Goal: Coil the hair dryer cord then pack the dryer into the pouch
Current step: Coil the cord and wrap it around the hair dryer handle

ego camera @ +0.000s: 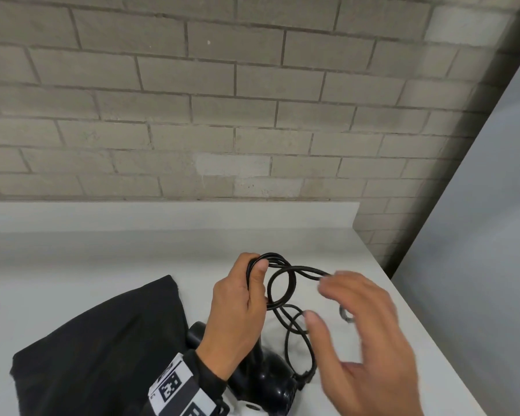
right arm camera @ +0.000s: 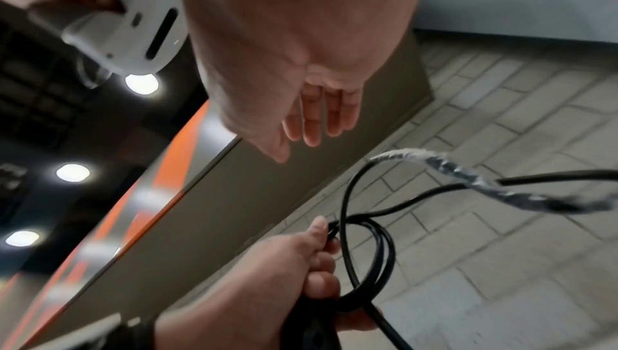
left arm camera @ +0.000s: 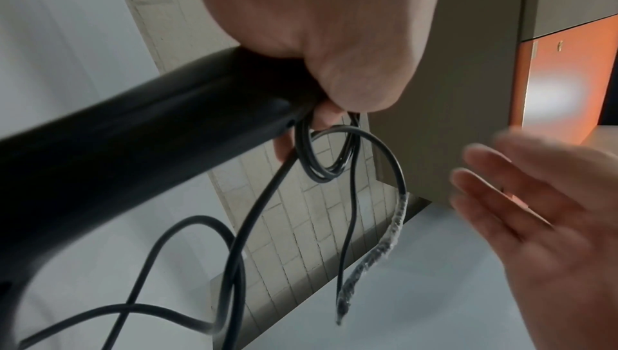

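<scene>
My left hand (ego camera: 254,277) is raised above the table, gripping several small loops of the black cord (ego camera: 279,283) together with the end of the hair dryer handle (left arm camera: 133,144). The dryer body (ego camera: 270,382) hangs low beside my left wrist. More cord (left arm camera: 234,263) trails down in loose loops, and one stretch is wrapped in clear plastic (left arm camera: 384,244). My right hand (ego camera: 327,301) hovers just right of the loops, blurred, fingers (right arm camera: 317,118) straight and spread, holding nothing. The black fabric pouch (ego camera: 102,340) lies flat on the table at the left.
The white table (ego camera: 132,259) ends at a raised back lip against a grey brick wall (ego camera: 252,115). Its right edge runs diagonally beside a pale grey panel (ego camera: 478,235). A tagged band (ego camera: 174,388) is on my left wrist.
</scene>
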Available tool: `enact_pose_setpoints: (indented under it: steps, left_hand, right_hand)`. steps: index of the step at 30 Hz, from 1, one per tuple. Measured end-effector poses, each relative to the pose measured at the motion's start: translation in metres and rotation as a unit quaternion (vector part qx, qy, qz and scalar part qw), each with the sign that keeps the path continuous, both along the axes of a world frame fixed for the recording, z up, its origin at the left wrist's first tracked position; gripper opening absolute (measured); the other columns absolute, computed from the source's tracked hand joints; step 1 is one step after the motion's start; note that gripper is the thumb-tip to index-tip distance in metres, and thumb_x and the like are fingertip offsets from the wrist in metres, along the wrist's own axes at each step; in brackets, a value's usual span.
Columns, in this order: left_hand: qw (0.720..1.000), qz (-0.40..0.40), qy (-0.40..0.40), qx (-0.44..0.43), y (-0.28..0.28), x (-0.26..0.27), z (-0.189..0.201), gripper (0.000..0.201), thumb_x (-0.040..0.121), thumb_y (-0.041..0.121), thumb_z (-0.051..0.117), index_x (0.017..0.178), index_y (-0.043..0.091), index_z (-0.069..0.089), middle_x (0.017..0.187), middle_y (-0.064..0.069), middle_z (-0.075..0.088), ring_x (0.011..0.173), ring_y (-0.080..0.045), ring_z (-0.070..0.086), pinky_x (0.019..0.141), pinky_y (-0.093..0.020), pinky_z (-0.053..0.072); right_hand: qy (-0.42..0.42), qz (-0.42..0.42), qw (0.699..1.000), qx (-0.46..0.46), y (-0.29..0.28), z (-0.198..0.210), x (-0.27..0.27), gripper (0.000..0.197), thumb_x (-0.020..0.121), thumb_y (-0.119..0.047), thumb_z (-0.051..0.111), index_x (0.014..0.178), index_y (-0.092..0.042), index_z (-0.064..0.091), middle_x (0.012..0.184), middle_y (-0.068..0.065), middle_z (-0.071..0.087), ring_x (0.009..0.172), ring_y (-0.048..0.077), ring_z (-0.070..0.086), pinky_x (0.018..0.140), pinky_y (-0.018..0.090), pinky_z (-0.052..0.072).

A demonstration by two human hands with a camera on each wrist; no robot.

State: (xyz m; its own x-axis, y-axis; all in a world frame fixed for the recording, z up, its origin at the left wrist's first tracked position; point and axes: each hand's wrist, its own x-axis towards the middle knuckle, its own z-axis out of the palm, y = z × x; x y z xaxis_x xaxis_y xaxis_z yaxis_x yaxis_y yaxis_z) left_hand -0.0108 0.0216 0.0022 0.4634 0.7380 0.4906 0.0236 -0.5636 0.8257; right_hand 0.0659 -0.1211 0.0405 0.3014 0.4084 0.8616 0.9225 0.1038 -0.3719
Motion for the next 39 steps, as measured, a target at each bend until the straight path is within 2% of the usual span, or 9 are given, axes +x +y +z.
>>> enact_pose_setpoints:
  steps: [5, 12, 16, 21, 24, 28, 32, 36, 39]
  left_hand:
    - [1.000, -0.001, -0.011, -0.005, -0.001, -0.001, 0.002, 0.029, 0.101, 0.040, 0.041, 0.108, 0.024, 0.064, 0.072, 0.014, 0.065, 0.051, -0.010, 0.057, 0.056, -0.032, 0.054]
    - [1.000, 0.002, -0.022, -0.022, -0.004, -0.002, 0.002, 0.029, 0.100, 0.045, 0.040, 0.103, 0.025, 0.060, 0.053, 0.010, 0.050, 0.044, -0.021, 0.047, 0.055, -0.050, 0.055]
    - [0.997, 0.007, -0.054, -0.047, -0.004, 0.002, 0.002, 0.028, 0.101, 0.037, 0.041, 0.101, 0.015, 0.059, 0.050, 0.014, 0.049, 0.043, -0.006, 0.047, 0.071, -0.030, 0.062]
    - [0.994, -0.001, -0.076, -0.082, -0.004, 0.003, 0.003, 0.028, 0.099, 0.040, 0.040, 0.096, 0.017, 0.057, 0.045, 0.011, 0.047, 0.041, -0.006, 0.042, 0.087, -0.029, 0.060]
    - [0.993, -0.005, -0.080, -0.090, -0.001, 0.004, 0.003, 0.028, 0.099, 0.039, 0.041, 0.096, 0.017, 0.058, 0.045, 0.011, 0.045, 0.042, -0.006, 0.043, 0.088, -0.032, 0.060]
    - [0.995, -0.008, -0.067, -0.077, 0.001, 0.004, 0.001, 0.029, 0.099, 0.038, 0.041, 0.095, 0.015, 0.059, 0.048, 0.014, 0.051, 0.044, -0.004, 0.054, 0.076, -0.035, 0.063]
    - [0.997, 0.008, -0.049, -0.055, 0.003, 0.004, 0.001, 0.030, 0.098, 0.043, 0.039, 0.099, 0.020, 0.060, 0.045, 0.007, 0.050, 0.055, -0.003, 0.068, 0.067, -0.036, 0.061]
    - [0.999, 0.025, -0.036, -0.031, 0.003, 0.004, 0.000, 0.029, 0.099, 0.040, 0.040, 0.099, 0.019, 0.060, 0.052, 0.016, 0.054, 0.050, -0.002, 0.060, 0.061, -0.037, 0.060]
    - [0.999, 0.032, -0.030, -0.003, 0.003, 0.002, 0.000, 0.023, 0.100, 0.040, 0.041, 0.095, 0.025, 0.058, 0.052, 0.013, 0.051, 0.044, -0.005, 0.047, 0.046, -0.028, 0.045]
  right_hand:
    - [-0.086, -0.037, 0.977, -0.191, 0.034, -0.011, 0.006, 0.038, 0.095, -0.030, 0.053, 0.129, -0.013, 0.051, 0.124, 0.001, 0.057, 0.113, 0.018, 0.051, 0.094, 0.032, 0.043]
    - [-0.047, 0.004, 0.982, -0.184, 0.034, -0.023, 0.013, 0.022, 0.094, -0.020, 0.055, 0.115, -0.016, 0.058, 0.096, -0.002, 0.059, 0.077, 0.014, 0.060, 0.063, 0.029, 0.054]
    - [0.057, 0.126, 0.967, -0.213, 0.002, -0.031, 0.018, 0.014, 0.092, -0.034, 0.056, 0.102, -0.032, 0.065, 0.092, -0.020, 0.063, 0.083, -0.002, 0.061, 0.074, 0.010, 0.046]
    - [0.113, 0.167, 0.940, -0.274, -0.051, -0.041, 0.050, 0.004, 0.086, -0.044, 0.067, 0.085, -0.041, 0.068, 0.084, -0.024, 0.069, 0.096, 0.000, 0.069, 0.106, 0.017, 0.036]
    - [0.038, 0.103, 0.912, -0.395, -0.081, -0.064, 0.073, 0.009, 0.094, -0.045, 0.053, 0.087, -0.047, 0.057, 0.087, -0.035, 0.063, 0.108, -0.010, 0.061, 0.114, 0.016, 0.021]
    - [-0.052, 0.012, 0.895, -0.444, -0.104, -0.109, 0.098, 0.054, 0.104, -0.039, 0.014, 0.064, -0.041, 0.051, 0.070, -0.036, 0.057, 0.100, -0.009, 0.065, 0.121, 0.026, 0.004]
    - [-0.034, 0.018, 0.866, -0.498, -0.085, -0.102, 0.092, 0.035, 0.100, -0.057, 0.014, 0.094, -0.044, 0.046, 0.085, -0.031, 0.068, 0.137, 0.000, 0.037, 0.121, 0.025, 0.003]
    - [0.124, 0.020, 0.908, -0.400, -0.040, -0.066, 0.048, 0.050, 0.080, -0.081, 0.032, 0.109, -0.046, 0.055, 0.108, -0.034, 0.059, 0.122, -0.026, 0.035, 0.101, -0.004, 0.020]
    - [0.153, 0.034, 0.928, -0.338, 0.005, -0.063, 0.026, 0.052, 0.089, -0.064, 0.039, 0.135, -0.040, 0.040, 0.127, -0.034, 0.043, 0.119, -0.017, 0.038, 0.099, 0.006, 0.030]
